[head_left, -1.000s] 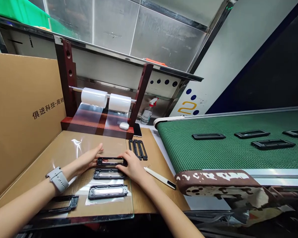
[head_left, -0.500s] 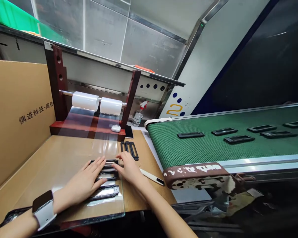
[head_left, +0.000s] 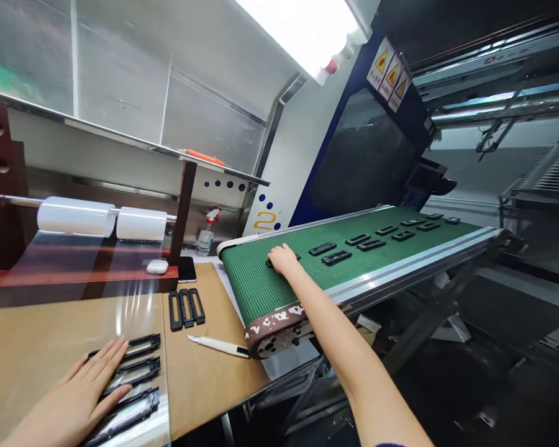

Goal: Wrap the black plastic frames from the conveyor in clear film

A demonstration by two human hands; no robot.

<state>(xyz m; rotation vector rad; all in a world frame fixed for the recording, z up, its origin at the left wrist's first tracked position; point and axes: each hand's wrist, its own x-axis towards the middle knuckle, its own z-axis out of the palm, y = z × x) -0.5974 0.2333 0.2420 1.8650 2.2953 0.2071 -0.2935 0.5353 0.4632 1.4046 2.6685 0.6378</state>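
Right hand: fingers curled over a black frame on the green conveyor belt. Left hand: flat, fingers extended upon black frames, left of the belt.

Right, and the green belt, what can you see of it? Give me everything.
The belt is green, finely ridged and rubbery-looking. Its near end curves down beside the cardboard-covered table, by a brown end piece with chipped paint. From there it runs away to the right, a metal rail along its near side. Black frames lie flat and spaced out on it, and the right hand is on the one closest to the near end. Whether it is running, I can't tell.
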